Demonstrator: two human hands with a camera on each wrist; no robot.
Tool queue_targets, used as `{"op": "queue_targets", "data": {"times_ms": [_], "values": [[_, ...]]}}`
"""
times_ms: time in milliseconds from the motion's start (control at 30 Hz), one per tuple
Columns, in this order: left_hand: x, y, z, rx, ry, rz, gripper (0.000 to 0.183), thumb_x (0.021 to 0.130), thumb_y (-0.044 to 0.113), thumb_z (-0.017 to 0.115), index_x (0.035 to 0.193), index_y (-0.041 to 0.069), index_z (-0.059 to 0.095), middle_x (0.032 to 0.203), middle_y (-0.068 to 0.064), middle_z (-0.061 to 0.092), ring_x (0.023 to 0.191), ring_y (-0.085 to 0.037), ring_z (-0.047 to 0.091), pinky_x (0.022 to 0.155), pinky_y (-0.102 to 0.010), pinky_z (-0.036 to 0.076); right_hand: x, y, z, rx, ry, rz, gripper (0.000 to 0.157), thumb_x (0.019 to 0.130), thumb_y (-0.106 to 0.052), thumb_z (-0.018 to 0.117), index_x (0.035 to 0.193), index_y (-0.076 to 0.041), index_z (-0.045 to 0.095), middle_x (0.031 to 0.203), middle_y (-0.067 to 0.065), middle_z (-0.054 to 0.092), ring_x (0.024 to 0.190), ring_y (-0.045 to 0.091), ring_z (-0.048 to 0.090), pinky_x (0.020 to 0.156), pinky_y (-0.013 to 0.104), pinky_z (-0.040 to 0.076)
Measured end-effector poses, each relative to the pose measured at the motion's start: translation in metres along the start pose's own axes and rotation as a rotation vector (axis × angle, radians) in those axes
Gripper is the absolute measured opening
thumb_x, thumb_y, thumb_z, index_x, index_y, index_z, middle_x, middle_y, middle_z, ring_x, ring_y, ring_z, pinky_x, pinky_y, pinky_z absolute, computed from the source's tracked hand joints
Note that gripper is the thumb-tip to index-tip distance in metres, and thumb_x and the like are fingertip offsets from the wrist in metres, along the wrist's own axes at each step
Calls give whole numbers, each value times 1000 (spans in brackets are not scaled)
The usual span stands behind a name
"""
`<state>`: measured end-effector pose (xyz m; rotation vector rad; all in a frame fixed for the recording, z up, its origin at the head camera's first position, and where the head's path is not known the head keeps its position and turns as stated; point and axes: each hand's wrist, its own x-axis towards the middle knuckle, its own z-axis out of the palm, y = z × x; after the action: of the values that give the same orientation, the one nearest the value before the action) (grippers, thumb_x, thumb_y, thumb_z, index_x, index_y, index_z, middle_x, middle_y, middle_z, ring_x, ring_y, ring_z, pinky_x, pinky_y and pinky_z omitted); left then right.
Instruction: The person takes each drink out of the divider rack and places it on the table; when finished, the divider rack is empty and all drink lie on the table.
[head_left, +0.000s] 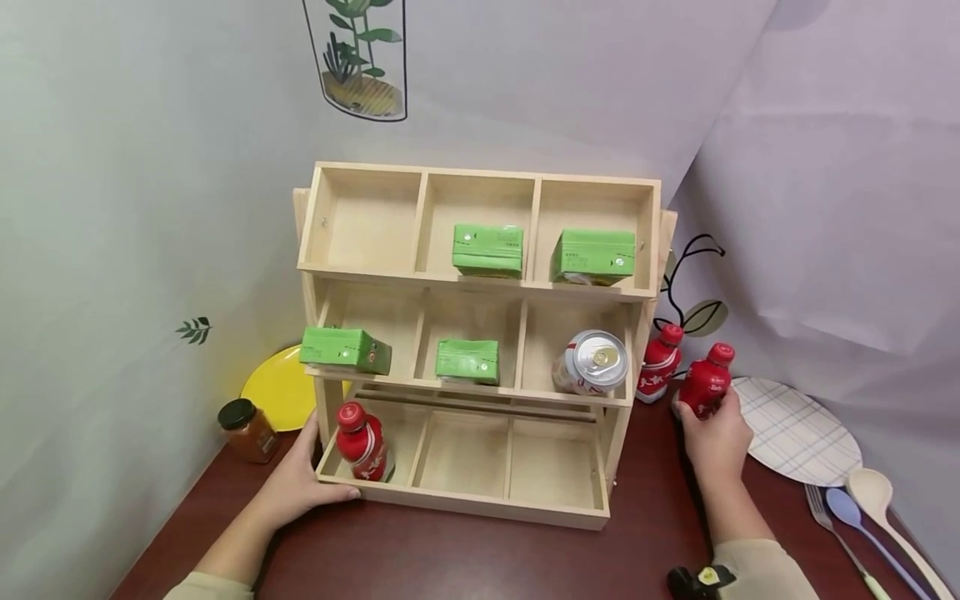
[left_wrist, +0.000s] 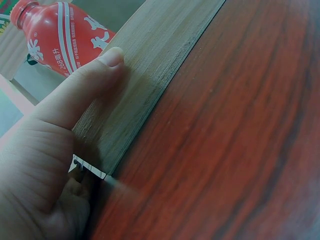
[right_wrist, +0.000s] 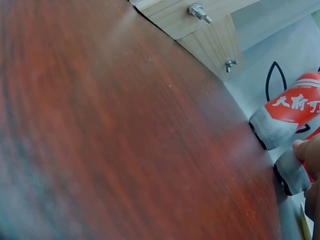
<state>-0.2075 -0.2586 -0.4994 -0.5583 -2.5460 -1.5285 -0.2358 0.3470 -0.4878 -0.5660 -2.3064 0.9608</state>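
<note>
A three-tier wooden shelf (head_left: 480, 506) stands on the table, each tier split into three compartments. At its lower left corner my left hand (head_left: 294, 483) grips the frame, the thumb (left_wrist: 107, 62) lying on the front board. A red bottle (head_left: 365, 443) stands in the bottom left compartment, near that thumb. To the right of the shelf, my right hand (head_left: 718, 442) holds another red bottle (head_left: 705, 387) around its body. Beside it, nearer the shelf, stands a further red bottle (head_left: 657, 367). In the right wrist view only part of the right hand (right_wrist: 311, 160) shows, at the right edge.
Green cartons (head_left: 487, 248) sit on the upper two tiers, with a silver can (head_left: 592, 363) at middle right. A yellow plate (head_left: 281, 387) and a jar (head_left: 250, 433) are at left. A checked plate (head_left: 798, 433), fork (head_left: 832, 525) and spoons (head_left: 870, 492) lie at right.
</note>
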Motion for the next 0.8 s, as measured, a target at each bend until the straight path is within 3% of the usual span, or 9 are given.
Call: {"op": "queue_targets", "data": {"times_ms": [133, 567, 800], "values": [[1, -9, 0, -5, -6, 3, 133, 54, 20, 97, 154, 33, 10, 150, 1, 31, 127, -6, 38, 96, -13, 34, 0, 1, 2, 1, 8, -11, 71, 84, -29, 76, 141, -3, 42, 125, 26, 58, 111, 44, 56, 94, 55, 43], [0, -5, 1, 14, -7, -24, 134, 54, 22, 96, 154, 34, 8, 150, -1, 31, 126, -7, 38, 96, -15, 35, 9, 5, 6, -18, 14, -37, 70, 84, -25, 76, 141, -3, 42, 121, 29, 59, 107, 49, 56, 92, 58, 42], [1, -6, 1, 14, 6, -1, 134, 53, 22, 97, 155, 31, 10, 149, -1, 33, 126, -7, 39, 96, -13, 34, 13, 5, 8, -74, -19, -68, 75, 86, -24, 74, 145, -3, 33, 121, 33, 57, 108, 52, 54, 93, 60, 40]]}}
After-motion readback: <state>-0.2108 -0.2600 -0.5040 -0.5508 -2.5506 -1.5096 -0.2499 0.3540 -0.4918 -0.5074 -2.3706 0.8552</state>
